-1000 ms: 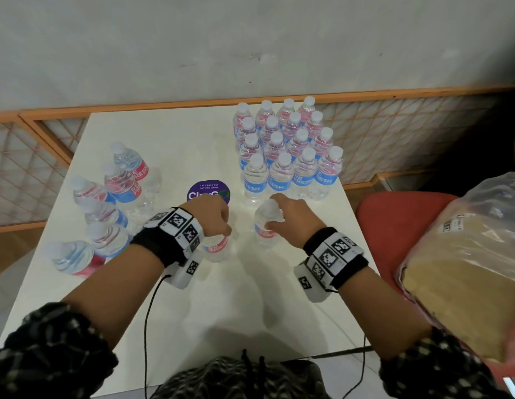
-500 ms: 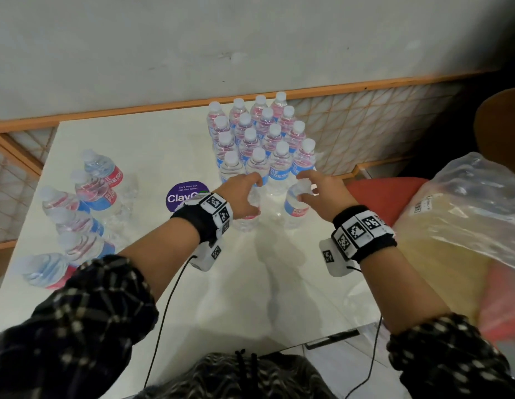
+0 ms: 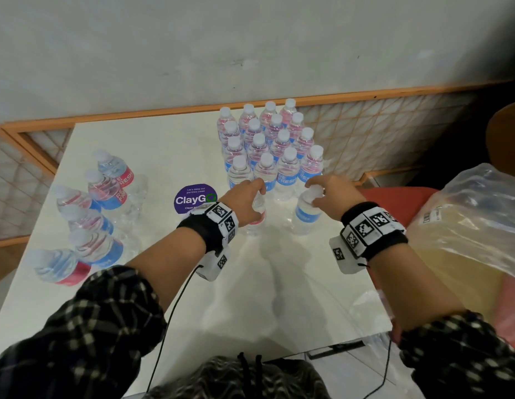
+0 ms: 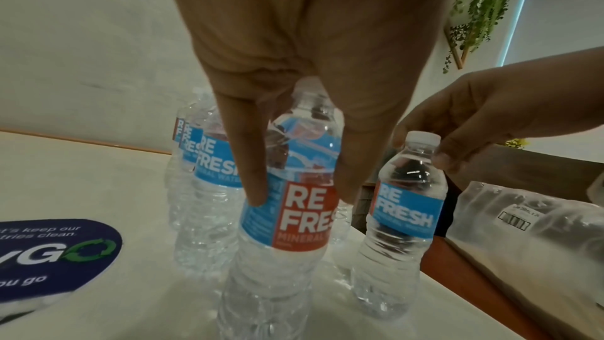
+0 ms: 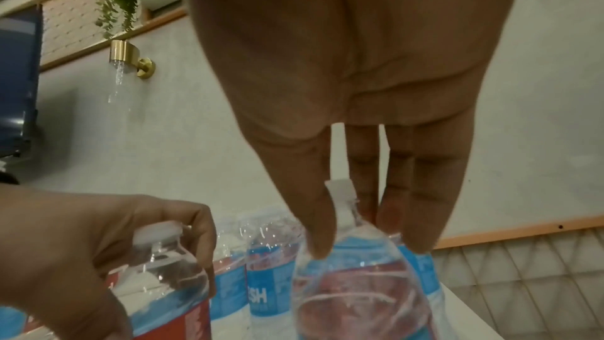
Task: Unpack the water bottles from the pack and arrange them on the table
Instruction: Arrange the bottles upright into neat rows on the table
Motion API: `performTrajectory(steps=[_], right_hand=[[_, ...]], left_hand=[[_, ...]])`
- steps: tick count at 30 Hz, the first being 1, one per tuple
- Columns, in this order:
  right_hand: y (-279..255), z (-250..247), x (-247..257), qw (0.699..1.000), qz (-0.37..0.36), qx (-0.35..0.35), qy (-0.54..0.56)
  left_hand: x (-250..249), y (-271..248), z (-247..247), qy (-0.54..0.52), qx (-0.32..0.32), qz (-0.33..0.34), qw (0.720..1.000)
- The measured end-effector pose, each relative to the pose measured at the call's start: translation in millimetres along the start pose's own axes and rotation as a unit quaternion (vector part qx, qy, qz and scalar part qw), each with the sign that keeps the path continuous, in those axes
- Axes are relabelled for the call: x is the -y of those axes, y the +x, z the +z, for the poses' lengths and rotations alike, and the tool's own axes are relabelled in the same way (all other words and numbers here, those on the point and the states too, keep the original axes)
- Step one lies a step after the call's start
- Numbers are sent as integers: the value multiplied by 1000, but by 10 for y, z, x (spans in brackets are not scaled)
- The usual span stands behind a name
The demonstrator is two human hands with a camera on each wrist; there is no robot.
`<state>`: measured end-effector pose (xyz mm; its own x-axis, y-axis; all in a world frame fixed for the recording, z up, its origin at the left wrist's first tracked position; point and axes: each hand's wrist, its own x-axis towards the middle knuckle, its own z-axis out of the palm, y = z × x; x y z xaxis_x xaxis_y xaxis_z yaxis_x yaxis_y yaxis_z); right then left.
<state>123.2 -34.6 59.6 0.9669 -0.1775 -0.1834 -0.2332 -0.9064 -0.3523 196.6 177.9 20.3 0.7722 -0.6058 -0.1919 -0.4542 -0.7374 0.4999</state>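
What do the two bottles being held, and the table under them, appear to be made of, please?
The bottles look like thin clear plastic: see-through ribbed walls, white screw caps, glossy printed labels. The table looks like smooth white laminate or stone, since it mirrors light; which one is unclear.

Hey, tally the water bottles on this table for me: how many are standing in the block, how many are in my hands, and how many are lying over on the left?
Standing bottles in the block: 16
Held bottles: 2
Lying bottles at the left: 6
Total: 24
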Motion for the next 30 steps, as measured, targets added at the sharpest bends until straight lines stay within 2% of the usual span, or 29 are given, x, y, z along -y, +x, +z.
performTrajectory(steps=[2, 4, 6, 9, 12, 14, 18, 23, 30], right_hand=[[-41, 35, -71, 999, 5, -18, 33], [-95, 181, -136, 991, 49, -47, 116], [-144, 397, -175, 970, 107, -67, 207], [-189, 718, -179, 934, 156, -94, 307], [-147, 872, -229, 895, 198, -130, 378], [-67, 899, -321, 884, 204, -138, 398], [51, 883, -503, 876, 206, -136, 414], [94, 869, -615, 888, 192, -112, 402], [131, 876, -551, 884, 188, -158, 397]], left_hand=[[5, 1, 11, -4, -1, 0, 1000], [3, 0, 15, -7, -4, 2, 1000], [3, 1, 20, -11, -8, 4, 1000], [4, 1, 24, -15, -10, 7, 1000], [5, -4, 18, -13, -8, 7, 1000], [6, -13, 18, -12, -9, 6, 1000], [12, -23, 25, -14, -8, 3, 1000], [7, 2, 29, -10, -7, 1, 1000], [-110, 116, 96, -21, -2, 8, 1000]])
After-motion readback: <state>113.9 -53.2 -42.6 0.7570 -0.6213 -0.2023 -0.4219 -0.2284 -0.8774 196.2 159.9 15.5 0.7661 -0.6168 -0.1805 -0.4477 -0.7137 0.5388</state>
